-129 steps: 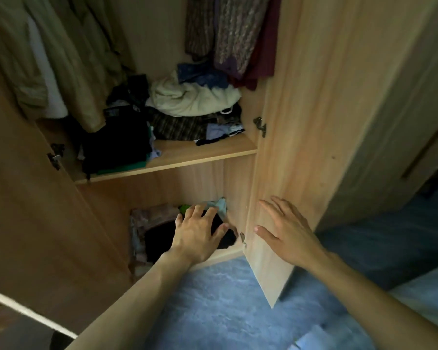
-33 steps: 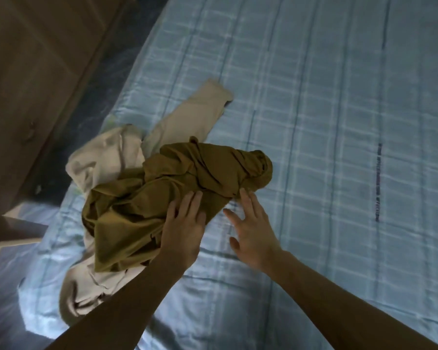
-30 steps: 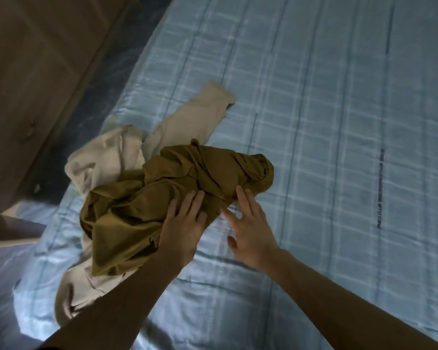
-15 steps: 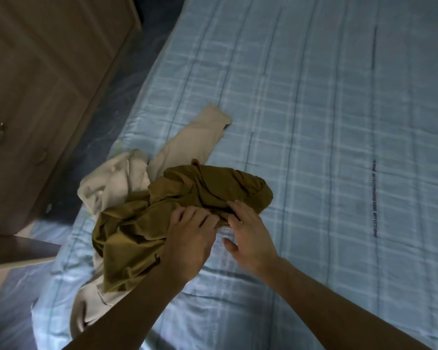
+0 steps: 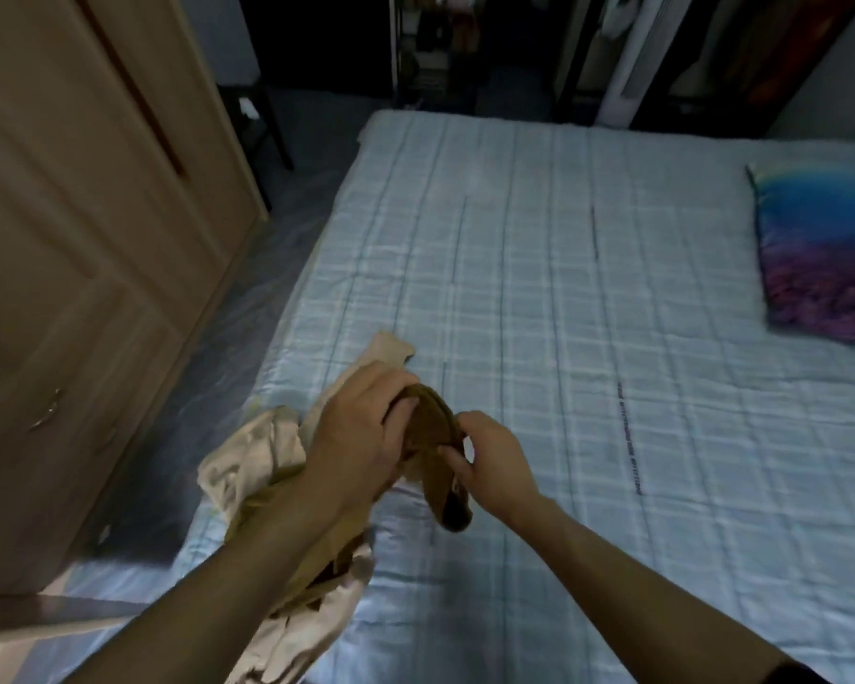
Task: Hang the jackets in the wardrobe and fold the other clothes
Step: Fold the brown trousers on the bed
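Sorting step: left hand [image 5: 361, 431] and right hand [image 5: 489, 461], fingers closed, grip olive garment [image 5: 435, 427] lifted just above bed [image 5: 563, 298], cream garment [image 5: 248, 461] beneath. Next: probably find collar or hem, shake out flat

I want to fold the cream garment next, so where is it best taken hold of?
Probably by the free end of the cream garment, which lies flat on the bed past both hands. Come from the far side, above it: the nearer part is bunched under the olive garment, which the left hand and right hand are gripping.
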{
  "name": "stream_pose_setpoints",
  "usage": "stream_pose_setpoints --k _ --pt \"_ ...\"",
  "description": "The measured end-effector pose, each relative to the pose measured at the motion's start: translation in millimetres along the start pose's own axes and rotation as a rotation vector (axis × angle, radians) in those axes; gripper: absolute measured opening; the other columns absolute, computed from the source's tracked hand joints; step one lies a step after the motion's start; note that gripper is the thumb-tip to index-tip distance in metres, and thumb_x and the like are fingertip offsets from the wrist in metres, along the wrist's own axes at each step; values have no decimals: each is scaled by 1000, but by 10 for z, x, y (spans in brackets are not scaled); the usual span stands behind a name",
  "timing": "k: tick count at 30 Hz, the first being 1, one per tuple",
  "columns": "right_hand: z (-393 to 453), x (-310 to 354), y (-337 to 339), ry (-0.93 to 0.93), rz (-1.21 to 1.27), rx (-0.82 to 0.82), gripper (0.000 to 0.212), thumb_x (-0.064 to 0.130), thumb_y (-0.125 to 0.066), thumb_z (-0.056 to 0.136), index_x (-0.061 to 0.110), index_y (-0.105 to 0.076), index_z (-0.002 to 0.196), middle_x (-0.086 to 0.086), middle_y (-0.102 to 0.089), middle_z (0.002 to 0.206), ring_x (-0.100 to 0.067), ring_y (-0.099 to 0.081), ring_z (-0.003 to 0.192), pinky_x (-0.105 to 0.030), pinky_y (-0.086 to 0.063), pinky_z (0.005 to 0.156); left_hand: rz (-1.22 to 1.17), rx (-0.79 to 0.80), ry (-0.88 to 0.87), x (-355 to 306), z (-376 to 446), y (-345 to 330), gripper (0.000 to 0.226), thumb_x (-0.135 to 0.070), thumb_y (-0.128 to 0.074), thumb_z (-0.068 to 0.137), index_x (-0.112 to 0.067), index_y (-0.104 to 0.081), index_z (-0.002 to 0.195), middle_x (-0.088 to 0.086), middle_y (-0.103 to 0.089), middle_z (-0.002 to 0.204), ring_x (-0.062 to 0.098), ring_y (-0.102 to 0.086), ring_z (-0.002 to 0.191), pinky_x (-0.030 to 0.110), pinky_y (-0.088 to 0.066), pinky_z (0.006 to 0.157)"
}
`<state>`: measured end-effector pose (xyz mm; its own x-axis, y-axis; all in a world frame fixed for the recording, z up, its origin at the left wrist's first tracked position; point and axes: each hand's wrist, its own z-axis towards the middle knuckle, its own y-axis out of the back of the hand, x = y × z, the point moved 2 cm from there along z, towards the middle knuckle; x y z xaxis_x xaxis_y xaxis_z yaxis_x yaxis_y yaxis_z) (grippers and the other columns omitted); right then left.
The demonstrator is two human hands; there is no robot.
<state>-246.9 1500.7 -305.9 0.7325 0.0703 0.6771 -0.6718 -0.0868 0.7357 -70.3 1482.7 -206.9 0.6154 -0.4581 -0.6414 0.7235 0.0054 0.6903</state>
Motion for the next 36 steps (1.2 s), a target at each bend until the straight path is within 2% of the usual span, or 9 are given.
stream_pose_setpoints --k 5,9,16,19,21,25,31,34,36 --pt "-119 199 219 -111 76 -125 11 22 -66 86 13 -63 92 -2 -63 86 -20 -59 80 -39 -49 74 -50 -57 -113 -399 310 396 12 0 -60 94 -8 -67 99 1 -62 94 17 -59 89 27 -46 82" --pt "-272 218 348 -224 168 -243 6 12 -67 79 13 -62 83 -2 -63 75 -18 -59 70 -39 -50 65 -45 -96 -211 -656 455 603 13 1 -62 92 -10 -67 97 -4 -60 91 11 -58 86 19 -42 80" --pt "-521 33 1192 -309 118 -547 12 10 -58 92 21 -53 91 6 -59 71 -13 -58 65 -35 -47 58 -22 -117 -248 -943 785 702 8 -7 -60 96 -13 -65 96 -3 -61 90 11 -57 84 27 -46 77" --pt "-575 22 1827 -252 12 -596 11 16 -60 94 24 -52 91 8 -58 66 -16 -56 62 -32 -40 55 -25 -148 -231 -1101 944 702 10 -10 -58 97 -18 -61 93 -7 -59 84 5 -55 79 16 -40 72" --pt "-636 64 2260 -205 -58 -661 10 19 -62 93 25 -54 92 5 -60 68 -20 -59 65 -35 -45 58 -53 -154 -221 -1253 1044 695 11 -12 -58 98 -21 -59 92 -9 -58 79 4 -56 75 13 -38 66" --pt "-748 258 3038 -90 -151 -831 12 14 -63 90 25 -57 91 5 -62 74 -17 -60 69 -37 -50 61 -77 -172 -283 -1635 1227 703 7 -10 -62 95 -17 -61 93 -5 -60 78 6 -57 72 17 -42 63" --pt "-855 595 3984 84 -282 -961 11 15 -67 89 21 -60 96 1 -66 82 -20 -62 76 -35 -50 66 -108 -254 -375 -2184 1549 912 12 -11 -64 94 -21 -58 93 -6 -60 80 7 -58 72 24 -48 61" --pt "-917 767 4348 173 -399 -923 14 25 -71 89 24 -60 97 5 -65 82 -14 -60 73 -30 -48 64 -184 -323 -368 -2376 1744 1093 11 -14 -61 97 -25 -57 95 -5 -60 81 7 -59 71 22 -48 60" --pt "-967 840 4491 193 -457 -778 19 31 -74 86 29 -60 99 10 -64 83 -8 -59 74 -25 -48 65 -268 -339 -342 -2425 1810 1166 12 -16 -59 98 -28 -58 96 -4 -62 83 8 -61 73 25 -52 60"
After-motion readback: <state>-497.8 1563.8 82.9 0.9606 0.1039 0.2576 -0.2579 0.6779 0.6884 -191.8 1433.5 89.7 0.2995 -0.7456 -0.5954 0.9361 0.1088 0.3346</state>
